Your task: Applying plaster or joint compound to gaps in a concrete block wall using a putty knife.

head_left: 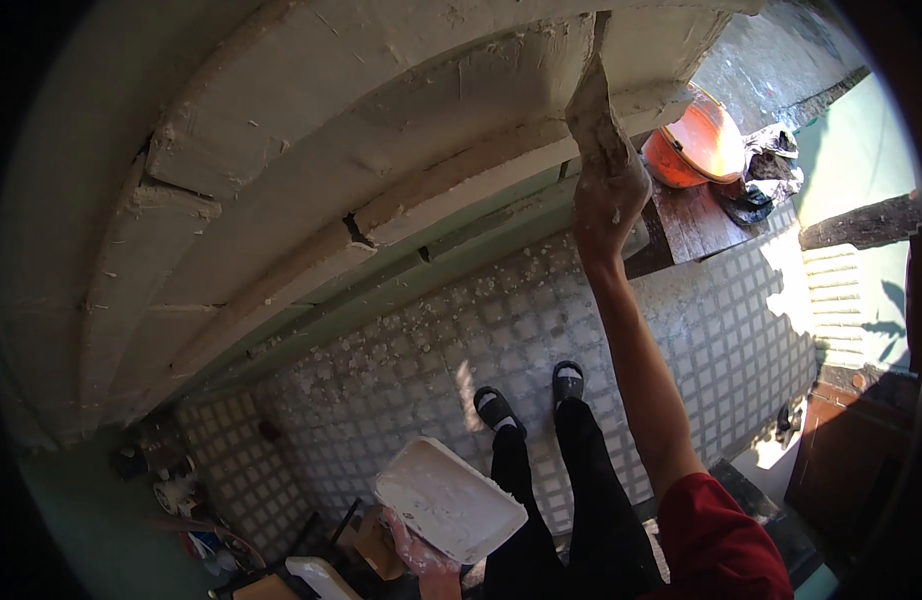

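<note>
My right hand (611, 205) is raised at the end of an outstretched arm, closed around a putty knife (593, 108). Its pale, smeared blade points up against the off-white plastered moulding (471, 185), close to a vertical joint. Dark gaps break the moulding's ledges in several places. Low down, my left hand (419, 548) grips a shallow white tray (451, 490) by its side and underside. Whitish paste coats the inside of the tray, and the fingers are smeared with it too.
An orange bucket (703, 140) stands at upper right on a wooden board (696, 220), beside a crumpled black plastic bag (766, 175). White specks dot the patterned tile floor (401, 370). A brown cabinet (851, 450) is at right; boxes (376, 540) and clutter lie at lower left.
</note>
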Available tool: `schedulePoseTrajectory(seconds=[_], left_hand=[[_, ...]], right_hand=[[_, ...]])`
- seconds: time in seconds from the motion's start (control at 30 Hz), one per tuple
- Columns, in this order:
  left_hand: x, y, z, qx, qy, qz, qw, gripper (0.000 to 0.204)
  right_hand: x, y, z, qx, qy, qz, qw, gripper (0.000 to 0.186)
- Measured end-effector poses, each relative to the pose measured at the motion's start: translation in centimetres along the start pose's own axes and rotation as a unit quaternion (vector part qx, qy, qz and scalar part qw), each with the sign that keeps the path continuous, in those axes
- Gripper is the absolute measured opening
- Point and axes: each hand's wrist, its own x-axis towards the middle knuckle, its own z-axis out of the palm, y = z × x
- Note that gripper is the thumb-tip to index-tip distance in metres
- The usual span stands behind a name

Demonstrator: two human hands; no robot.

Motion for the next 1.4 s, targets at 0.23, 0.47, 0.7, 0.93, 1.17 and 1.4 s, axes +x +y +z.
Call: schedulePoseTrajectory(seconds=[0.23, 0.47, 0.7, 0.93, 1.17, 1.4], left_hand=[[0.1, 0.2, -0.4, -0.014, 0.006, -0.003, 1.000, 0.073], [0.3, 0.5, -0.8, -0.010, -0.017, 0.005, 1.000, 0.071], [0.2, 0.7, -1.8, -0.017, 0.007, 0.011, 1.000, 0.069], [-0.1, 0.6, -1.1, -0.013, 0.000, 0.021, 1.000, 0.069], [-0.1, 0.1, -1.2, -0.040, -0.027, 0.022, 0.999, 0.068], [-0.5, 0.1, -2.0, -0.045, -0.021, -0.005, 0.999, 0.071]], right_hand=[[-1.2, -3.0, 4.2, -0.075, 0.003, 0.022, 0.997, 0.045], [-6.3, -4.6, 6.6, -0.048, -0.100, -0.123, 0.986, 0.036], [1.2, -1.0, 1.5, -0.054, 0.007, -0.070, 0.996, 0.049], [-3.7, -6.5, 6.2, -0.060, -0.051, -0.119, 0.990, 0.060], [-4.2, -6.3, 4.2, -0.042, -0.069, -0.056, 0.995, 0.056], [2.3, -4.7, 2.0, -0.153, -0.003, -0.051, 0.987, 0.044]])
